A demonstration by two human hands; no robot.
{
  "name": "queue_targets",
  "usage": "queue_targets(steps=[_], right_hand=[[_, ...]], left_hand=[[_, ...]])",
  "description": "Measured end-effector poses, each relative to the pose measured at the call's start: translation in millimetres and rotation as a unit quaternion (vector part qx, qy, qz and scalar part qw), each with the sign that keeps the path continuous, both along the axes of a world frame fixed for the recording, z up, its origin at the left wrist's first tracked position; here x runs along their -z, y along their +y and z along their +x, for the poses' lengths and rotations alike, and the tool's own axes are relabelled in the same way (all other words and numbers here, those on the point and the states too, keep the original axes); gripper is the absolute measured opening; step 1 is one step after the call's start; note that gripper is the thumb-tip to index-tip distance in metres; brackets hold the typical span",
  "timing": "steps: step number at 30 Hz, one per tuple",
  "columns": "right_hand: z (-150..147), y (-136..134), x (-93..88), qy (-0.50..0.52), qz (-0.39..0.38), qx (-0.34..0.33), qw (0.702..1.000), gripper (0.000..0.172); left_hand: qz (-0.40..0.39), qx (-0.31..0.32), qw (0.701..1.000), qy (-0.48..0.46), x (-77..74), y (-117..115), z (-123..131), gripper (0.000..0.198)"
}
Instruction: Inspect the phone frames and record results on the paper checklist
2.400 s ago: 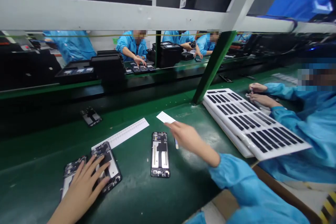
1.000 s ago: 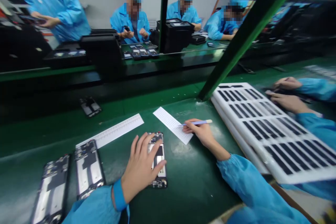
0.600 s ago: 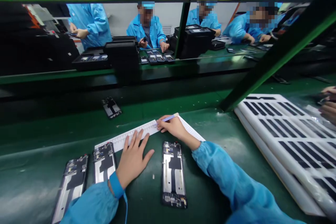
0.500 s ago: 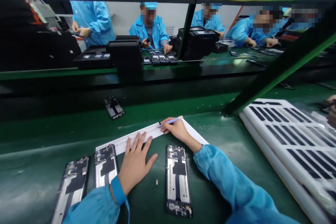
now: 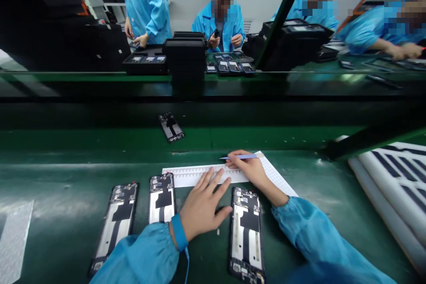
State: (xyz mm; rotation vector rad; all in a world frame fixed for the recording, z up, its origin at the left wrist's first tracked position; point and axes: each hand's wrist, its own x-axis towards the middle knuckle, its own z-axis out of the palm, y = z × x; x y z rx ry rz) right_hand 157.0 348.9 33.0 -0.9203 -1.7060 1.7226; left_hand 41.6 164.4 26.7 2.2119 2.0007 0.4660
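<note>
My left hand (image 5: 204,204) lies with its fingers spread, fingertips resting on a white sheet strip (image 5: 186,178) with rows of small printed marks. A slim lavender pointed tool (image 5: 244,156) is pinched in my right hand (image 5: 251,168), its tip pointing left above the strip; whether it is a pen or tweezers is unclear. Under my right wrist is a second white sheet (image 5: 281,179) with a fine grid. Between my forearms lies an opened phone body (image 5: 246,226). Two more phone bodies, one (image 5: 116,217) at far left and one (image 5: 162,197) partly behind my left arm, lie nearby.
Another phone body (image 5: 171,127) lies farther back. White trays with dark slots (image 5: 396,173) are stacked at right, beside a slanted green post (image 5: 362,140). A translucent sheet (image 5: 16,239) lies at left. Beyond the bench, co-workers in blue work near black trays (image 5: 184,55).
The view has swung, so the scene sits farther right. My right hand's tool has turned nearly level, its tip pointing left. My left hand stays flat on the strip.
</note>
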Motion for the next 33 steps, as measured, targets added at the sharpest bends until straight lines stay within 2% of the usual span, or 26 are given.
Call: queue_targets(steps=[3,7,9,11,13,16,18,21,24,26,33], right_hand=[[1.0,1.4,2.2,-0.01,0.009,-0.01,1.0,0.055],[3.2,6.8,7.1,-0.003,0.011,0.008,1.0,0.056],[4.8,8.7,3.9,0.013,0.003,0.024,1.0,0.055],[9.7,10.6,-5.4,0.037,0.002,0.038,0.999,0.052],[20.4,13.9,-17.4,0.053,0.014,0.038,0.998,0.05],[46.3,22.2,-27.1,0.031,0.023,0.014,0.999,0.051],[64.8,27.9,-23.0,0.005,0.012,0.017,1.0,0.052],[82.5,33.3,-6.9,-0.011,0.005,0.023,1.0,0.052],[84.1,35.2,6.4,-0.009,0.019,-0.009,1.0,0.052],[81.4,35.8,9.5,-0.008,0.028,-0.025,0.999,0.05],[83.8,38.0,4.0,-0.008,0.032,-0.05,0.998,0.038]], left_hand=[[0.017,-0.037,0.999,0.021,1.8,-7.8,-7.7,0.066],[0.032,-0.062,0.994,0.08,7.3,-32.0,-22.4,0.071],[0.037,-0.069,0.992,0.104,6.9,-42.0,-25.3,0.073],[0.048,-0.071,0.99,0.114,3.4,-42.5,-21.9,0.071],[0.065,-0.073,0.989,0.114,-2.1,-30.5,-12.4,0.065],[0.087,-0.069,0.989,0.095,-8.8,3.8,7.6,0.053],[0.091,-0.054,0.991,0.077,-7.9,27.5,19.6,0.049],[0.093,-0.028,0.993,0.061,3.5,49.9,28.5,0.049],[0.09,-0.016,0.994,0.059,16.3,54.6,28.0,0.051],[0.083,-0.017,0.995,0.058,19.4,53.2,26.7,0.052],[0.071,-0.021,0.996,0.051,12.3,53.2,28.9,0.051]])
